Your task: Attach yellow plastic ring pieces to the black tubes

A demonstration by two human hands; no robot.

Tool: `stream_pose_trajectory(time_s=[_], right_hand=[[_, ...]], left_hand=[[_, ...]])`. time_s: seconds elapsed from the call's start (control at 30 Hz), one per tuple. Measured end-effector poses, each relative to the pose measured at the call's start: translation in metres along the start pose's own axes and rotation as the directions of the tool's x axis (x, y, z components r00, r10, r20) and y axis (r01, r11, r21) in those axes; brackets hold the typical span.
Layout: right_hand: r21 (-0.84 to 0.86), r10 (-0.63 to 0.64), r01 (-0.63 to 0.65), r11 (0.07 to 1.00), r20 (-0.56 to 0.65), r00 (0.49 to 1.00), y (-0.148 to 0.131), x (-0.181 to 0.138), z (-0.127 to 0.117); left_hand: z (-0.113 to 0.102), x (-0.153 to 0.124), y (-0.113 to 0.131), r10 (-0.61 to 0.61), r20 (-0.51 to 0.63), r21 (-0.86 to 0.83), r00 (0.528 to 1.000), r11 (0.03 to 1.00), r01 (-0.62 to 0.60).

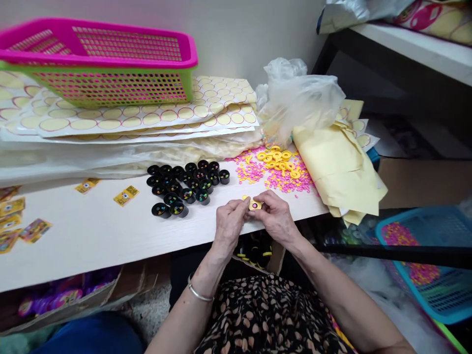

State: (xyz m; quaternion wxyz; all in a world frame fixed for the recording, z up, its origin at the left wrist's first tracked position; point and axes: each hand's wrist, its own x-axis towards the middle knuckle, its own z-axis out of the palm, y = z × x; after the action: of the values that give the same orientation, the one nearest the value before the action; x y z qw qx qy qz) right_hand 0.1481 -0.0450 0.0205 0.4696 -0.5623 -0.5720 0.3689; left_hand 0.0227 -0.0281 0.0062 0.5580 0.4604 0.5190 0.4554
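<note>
My left hand (230,222) and my right hand (275,216) meet at the front edge of the white table (103,231). Both pinch a small yellow ring (254,204) with a pink dot in its middle. Just behind them lie a pile of small pink beads (258,173) and several yellow rings (278,160). To the left of my hands stands a cluster of several small black caps (184,184) with coloured bits inside.
A pink and green basket (99,61) rests on stacked sticker sheets (147,115) at the back. A clear plastic bag (298,98) and yellow paper (337,169) lie at the right. Small yellow cards (125,195) dot the left. A blue basket (427,265) with pink beads sits low right.
</note>
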Motion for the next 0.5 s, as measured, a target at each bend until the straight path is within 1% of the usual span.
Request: stream_pose_trajectory(time_s=[0.07,0.1,0.17,0.2,0.27,0.3,0.4,0.5], right_hand=[[0.197,0.125,-0.116,0.973,-0.033,0.992,0.002,-0.001,0.003],[0.299,0.194,-0.180,0.937,-0.018,0.981,0.002,-0.002,0.003],[0.467,0.301,-0.295,0.833,0.063,0.951,0.002,-0.002,0.004],[0.526,0.335,-0.340,0.779,0.109,0.936,0.001,-0.002,0.003],[0.597,0.381,-0.399,0.696,0.165,0.910,0.000,-0.002,0.003],[0.618,0.401,-0.416,0.667,0.173,0.900,-0.001,-0.002,0.003],[0.656,0.454,-0.436,0.616,0.157,0.877,-0.003,-0.002,0.006],[0.679,0.488,-0.448,0.582,0.148,0.860,-0.003,-0.002,0.010]], left_hand=[[0.008,-0.002,0.002,-0.062,-0.006,-0.085,0.998,0.994,0.062],[0.012,-0.002,0.003,-0.079,-0.012,-0.106,0.997,0.991,0.078],[0.016,-0.003,0.003,-0.093,-0.035,-0.109,0.995,0.990,0.089],[0.018,-0.003,0.003,-0.092,-0.041,-0.093,0.995,0.992,0.088],[0.018,-0.003,0.004,-0.078,-0.041,-0.043,0.996,0.996,0.076],[0.018,-0.003,0.004,-0.068,-0.040,-0.018,0.997,0.998,0.068],[0.019,-0.005,0.005,-0.075,-0.051,0.009,0.996,0.997,0.075],[0.021,-0.006,0.003,-0.120,-0.067,-0.048,0.991,0.992,0.117]])
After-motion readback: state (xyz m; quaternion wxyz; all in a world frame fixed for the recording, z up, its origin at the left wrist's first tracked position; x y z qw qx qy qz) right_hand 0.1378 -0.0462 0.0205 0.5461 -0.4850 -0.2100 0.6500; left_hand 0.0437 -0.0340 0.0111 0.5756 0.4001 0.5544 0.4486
